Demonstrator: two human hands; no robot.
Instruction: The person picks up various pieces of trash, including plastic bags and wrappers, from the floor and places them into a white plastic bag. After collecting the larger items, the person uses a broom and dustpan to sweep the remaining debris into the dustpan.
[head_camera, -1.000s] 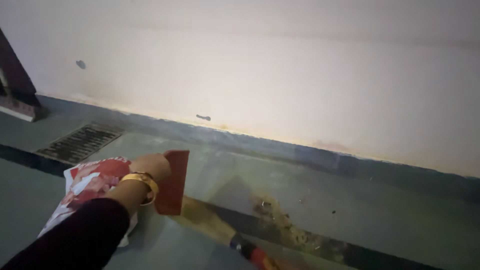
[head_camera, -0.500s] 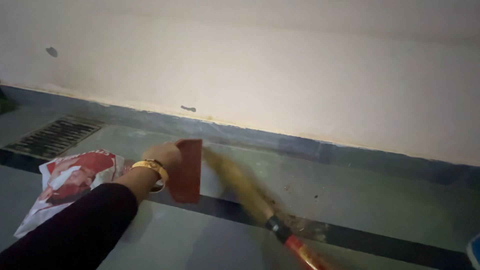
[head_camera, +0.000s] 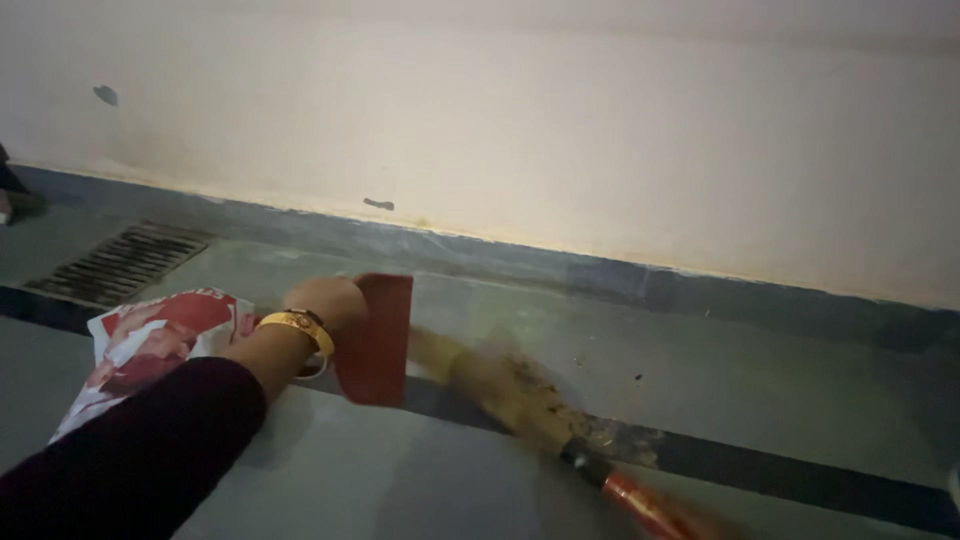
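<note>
Bag, red-white, behind left hand

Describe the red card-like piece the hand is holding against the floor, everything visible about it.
The red card is a flat, thin, roughly rectangular sheet of dull dark red, looking like stiff card or plastic. It stands tilted with its lower edge on the grey floor, over a dark stripe. The left hand grips its left side, hiding that edge. The blurred straw-coloured broom bristles reach its right face, with bits of dirt among them. No print shows on it.
</note>
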